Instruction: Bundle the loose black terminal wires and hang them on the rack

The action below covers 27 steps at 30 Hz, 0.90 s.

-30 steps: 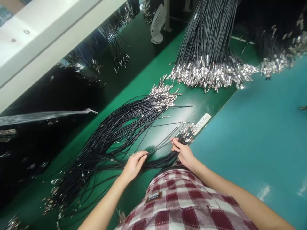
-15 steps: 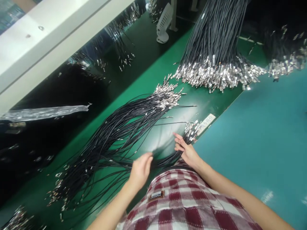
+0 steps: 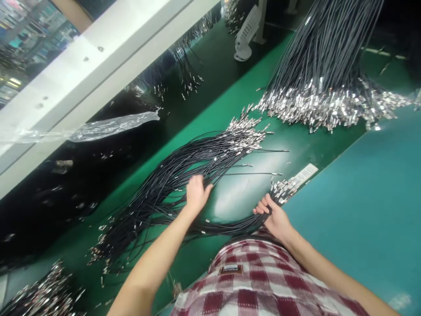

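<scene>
A thin bundle of black cables [image 3: 230, 227] with silvery metal ends curves along the near edge of the green table. My right hand [image 3: 275, 216] is closed around it, just below its metal ends [image 3: 284, 189]. Over the near side of a larger pile of black cables [image 3: 158, 175] is my left hand [image 3: 197, 193], thumb apart from the fingers. Its fingertips point down at the cables; whether they touch is hard to see. A few single cables stick out rightward from the pile, one ending at a metal tip [image 3: 278, 174].
A thick fan of cables [image 3: 324, 61] hangs at the upper right. More metal-ended cables [image 3: 46, 292] lie at lower left. A white beam [image 3: 98, 61] crosses the upper left, near a clear plastic bag [image 3: 121, 125]. A white fan [image 3: 248, 33] stands behind. A label [image 3: 307, 172] marks the table edge.
My left hand has moved from the thin bundle up to the larger pile. My right hand's fingers have curled in around the thin bundle. The whole view has shifted.
</scene>
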### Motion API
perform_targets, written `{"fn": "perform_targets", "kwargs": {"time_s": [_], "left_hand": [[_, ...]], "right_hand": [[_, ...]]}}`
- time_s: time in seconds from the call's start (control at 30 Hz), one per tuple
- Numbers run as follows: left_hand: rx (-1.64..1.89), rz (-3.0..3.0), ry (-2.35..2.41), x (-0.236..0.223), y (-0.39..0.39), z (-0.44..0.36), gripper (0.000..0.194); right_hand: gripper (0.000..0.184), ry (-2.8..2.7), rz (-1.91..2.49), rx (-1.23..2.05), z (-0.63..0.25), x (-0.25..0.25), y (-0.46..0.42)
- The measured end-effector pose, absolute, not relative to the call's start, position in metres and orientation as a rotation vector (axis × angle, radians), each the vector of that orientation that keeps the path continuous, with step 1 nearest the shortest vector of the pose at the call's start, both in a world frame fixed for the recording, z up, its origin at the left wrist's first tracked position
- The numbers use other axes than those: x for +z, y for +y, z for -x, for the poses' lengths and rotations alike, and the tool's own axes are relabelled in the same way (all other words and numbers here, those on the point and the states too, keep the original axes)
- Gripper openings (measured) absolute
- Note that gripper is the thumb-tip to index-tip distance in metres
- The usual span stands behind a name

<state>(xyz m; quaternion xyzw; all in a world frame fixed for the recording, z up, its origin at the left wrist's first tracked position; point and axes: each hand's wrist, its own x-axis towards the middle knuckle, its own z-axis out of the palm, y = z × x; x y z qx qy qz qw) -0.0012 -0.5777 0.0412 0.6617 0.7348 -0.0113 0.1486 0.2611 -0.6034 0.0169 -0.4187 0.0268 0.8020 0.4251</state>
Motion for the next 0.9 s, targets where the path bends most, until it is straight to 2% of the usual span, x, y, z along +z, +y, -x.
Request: {"fn": "perform_targets", "kwargs": {"time_s": [0.07, 0.1, 0.2, 0.23, 0.27, 0.4, 0.47, 0.57, 0.7, 0.8, 0.9], "left_hand": [[-0.294, -1.688, 2.253, 0.027, -0.559, 0.011, 0.045], [-0.391, -1.627, 2.207, 0.021, -0.554, 0.014, 0.043], [-0.429, -1.634, 2.058, 0.018, -0.552, 0.020, 0.015], [-0.360, -1.659, 2.041, 0.023, -0.553, 0.024, 0.008], [-0.253, -1.663, 2.006, 0.031, -0.555, 0.028, 0.009], [0.255, -1.402, 1.558, 0.071, -0.572, 0.045, 0.022], [0.217, -1.221, 1.351, 0.076, -0.586, 0.042, 0.028], [-0.019, -1.013, 1.252, 0.056, -0.591, 0.010, 0.032], [0.203, -0.835, 1.322, 0.035, -0.542, -0.046, 0.032], [0.480, -0.864, 1.263, 0.064, -0.493, -0.049, 0.033], [0.764, -0.887, 1.004, 0.097, -0.481, -0.021, 0.041]], "right_hand": [[0.046, 0.093, 1.050, 2.012, -0.260, 0.016, -0.603], [0.046, 0.094, 1.052, 2.012, -0.260, 0.015, -0.603], [0.044, 0.083, 1.060, 1.996, -0.260, 0.013, -0.602], [0.043, 0.075, 1.064, 1.992, -0.260, 0.012, -0.602], [0.043, 0.068, 1.065, 1.994, -0.260, 0.012, -0.601], [0.044, 0.054, 1.056, 2.019, -0.260, 0.009, -0.599], [0.044, 0.062, 1.058, 2.015, -0.260, 0.008, -0.597], [0.043, 0.083, 1.079, 1.998, -0.257, 0.008, -0.594], [0.043, 0.097, 1.094, 1.989, -0.255, 0.011, -0.593], [0.043, 0.110, 1.103, 1.974, -0.256, 0.013, -0.594], [0.041, 0.129, 1.112, 1.961, -0.256, 0.013, -0.596]]}}
